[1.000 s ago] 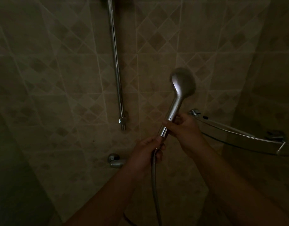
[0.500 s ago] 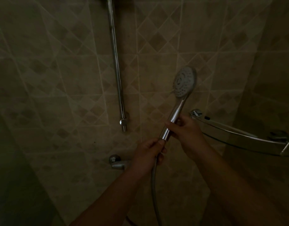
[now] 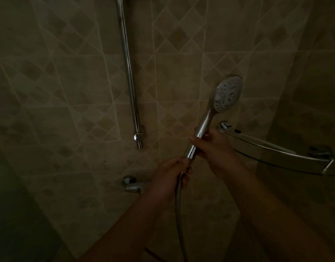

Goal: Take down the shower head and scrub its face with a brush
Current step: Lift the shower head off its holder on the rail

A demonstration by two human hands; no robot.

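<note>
Chrome handle of the shower head (image 3: 216,108) sits in both hands, off the wall rail. Right hand (image 3: 216,150) comes in from lower right, forearm angled up-left, fingers wrapped round the mid handle, thumb laid across the front. Left hand (image 3: 170,176) comes from bottom centre, fist curled shut on the handle's base where the hose (image 3: 179,214) joins; hose drops straight down out of frame. Head tilts up-right, its pale nozzle face turned toward the camera, held just in front of the tiled wall (image 3: 68,82). Vertical slide rail (image 3: 129,72) stands well left of the head. Tap fitting (image 3: 131,184) is on the wall just left of the left wrist. Glass shelf (image 3: 276,154) w/ chrome brackets is just right of the right hand; nothing clearly visible on it. Light is dim.
</note>
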